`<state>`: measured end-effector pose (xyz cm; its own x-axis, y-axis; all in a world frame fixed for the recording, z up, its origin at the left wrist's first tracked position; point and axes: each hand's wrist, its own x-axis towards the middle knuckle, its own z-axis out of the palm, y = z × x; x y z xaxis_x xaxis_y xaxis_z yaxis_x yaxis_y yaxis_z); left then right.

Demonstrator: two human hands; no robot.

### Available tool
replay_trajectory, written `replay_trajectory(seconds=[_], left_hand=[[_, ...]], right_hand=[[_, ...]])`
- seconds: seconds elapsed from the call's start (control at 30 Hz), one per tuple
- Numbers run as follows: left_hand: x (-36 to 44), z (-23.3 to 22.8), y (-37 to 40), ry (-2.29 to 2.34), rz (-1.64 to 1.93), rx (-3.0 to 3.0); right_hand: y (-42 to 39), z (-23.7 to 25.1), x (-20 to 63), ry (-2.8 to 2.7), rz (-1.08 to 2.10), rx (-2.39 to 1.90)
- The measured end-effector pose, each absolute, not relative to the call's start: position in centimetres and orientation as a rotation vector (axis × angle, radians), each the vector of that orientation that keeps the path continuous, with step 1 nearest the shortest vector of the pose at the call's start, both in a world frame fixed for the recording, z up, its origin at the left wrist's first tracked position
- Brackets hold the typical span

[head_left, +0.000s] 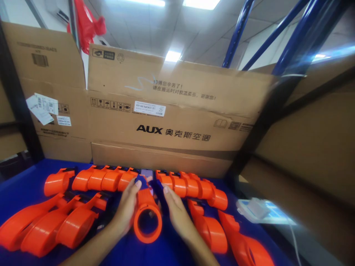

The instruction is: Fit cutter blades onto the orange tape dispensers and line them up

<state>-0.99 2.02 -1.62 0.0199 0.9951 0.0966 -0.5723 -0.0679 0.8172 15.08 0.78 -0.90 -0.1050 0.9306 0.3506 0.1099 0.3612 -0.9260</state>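
Between my hands is an orange tape dispenser (145, 201), its round hub ring facing me and its far end dark blue. My left hand (128, 203) is closed around its left side, with the thumb on the blue end. My right hand (175, 207) grips a dark blue strip-like piece (161, 192) just right of the dispenser. Whether this piece touches the dispenser I cannot tell. Some of the fingers of both hands are hidden behind what they hold. Beyond the hands lies a phone (146, 172), partly covered by them.
Several orange dispensers (95, 180) stand in a back row, continuing with more dispensers (191, 187) at right. Others lie nearer, at left (77, 223) and right (212, 232), on the blue table surface (130, 255). A white power strip (260, 210) lies at right. A cardboard wall (116, 125) stands behind.
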Motion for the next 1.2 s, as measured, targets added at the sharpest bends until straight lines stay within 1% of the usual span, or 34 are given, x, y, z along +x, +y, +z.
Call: replay_trajectory(seconds=[0.13, 0.2, 0.73, 1.0, 1.1, 1.2], left_hand=[[-0.7, -2.0, 2.3, 0.625, 1.496, 0.79], [-0.6, -2.3, 2.3, 0.591, 1.511, 0.786], [-0.9, -2.5, 2.0, 0.543, 1.54, 0.849], [-1.2, -2.9, 1.7, 0.527, 1.547, 0.886], [-1.5, -3.5, 1.8, 0.492, 1.563, 1.0], [-2.0, -3.8, 1.9, 0.454, 1.61, 1.229]], right_hand=[[0.9, -0.4, 16.0, -1.521, 0.726, -0.998], [0.9, -0.2, 16.3, -1.544, 0.688, -0.971], [0.9, -0.2, 16.4, -1.546, 0.78, -0.969], [0.5, 0.0, 16.7, -1.652, 0.836, -0.846], [0.2, 0.4, 17.0, -1.767, 0.737, -0.839], [-0.1, 0.8, 17.3, -1.912, 0.46, -0.869]])
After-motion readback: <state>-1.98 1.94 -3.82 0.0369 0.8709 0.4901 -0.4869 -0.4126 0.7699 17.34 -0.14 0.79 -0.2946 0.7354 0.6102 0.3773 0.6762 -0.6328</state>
